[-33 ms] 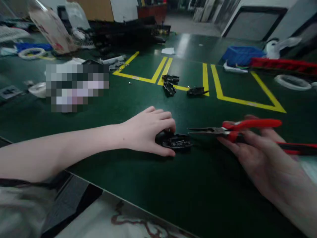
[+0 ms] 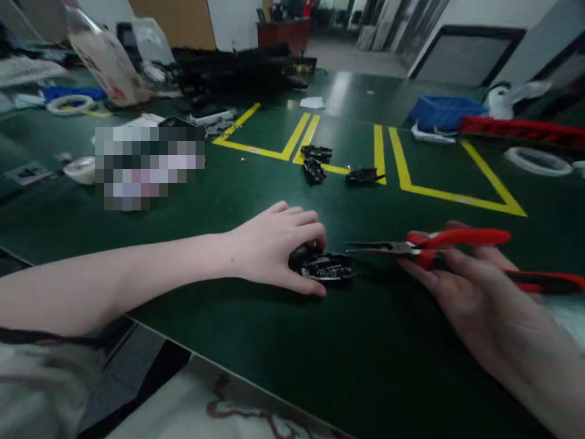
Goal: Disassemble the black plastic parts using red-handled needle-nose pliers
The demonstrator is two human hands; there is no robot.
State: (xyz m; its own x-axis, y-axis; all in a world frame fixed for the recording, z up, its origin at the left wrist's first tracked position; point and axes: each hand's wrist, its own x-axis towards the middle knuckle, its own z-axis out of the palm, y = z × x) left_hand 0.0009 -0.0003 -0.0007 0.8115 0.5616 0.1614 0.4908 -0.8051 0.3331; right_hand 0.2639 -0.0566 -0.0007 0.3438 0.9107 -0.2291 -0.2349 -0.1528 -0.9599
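My left hand (image 2: pixel 286 247) rests on the green table with thumb and fingers closed around the rear of a black plastic part (image 2: pixel 329 267). This part lies flat, its hollow, ribbed inside facing up; its left end is hidden under my palm. To the right, my right hand (image 2: pixel 475 292) grips long-nose pliers (image 2: pixel 459 236) with red and black handles. Their thin jaws point left, with the tips a little apart, just above and beside the black part's right end. Whether the tips touch it, I cannot tell.
Further back lie three similar black parts (image 2: pixel 363 175) near yellow tape outlines (image 2: pixel 457 196) on the table (image 2: pixel 256 347). At the right stand a blue bin (image 2: pixel 448 113), a red rack (image 2: pixel 521 131) and a white ring (image 2: pixel 538 161). A bottle (image 2: pixel 107 61) and a blurred-out patch are at the left.
The whole scene sits slightly lower in the picture. The pliers appear a little further left relative to my right arm, and their jaws look slightly closer together. My left hand keeps its hold.
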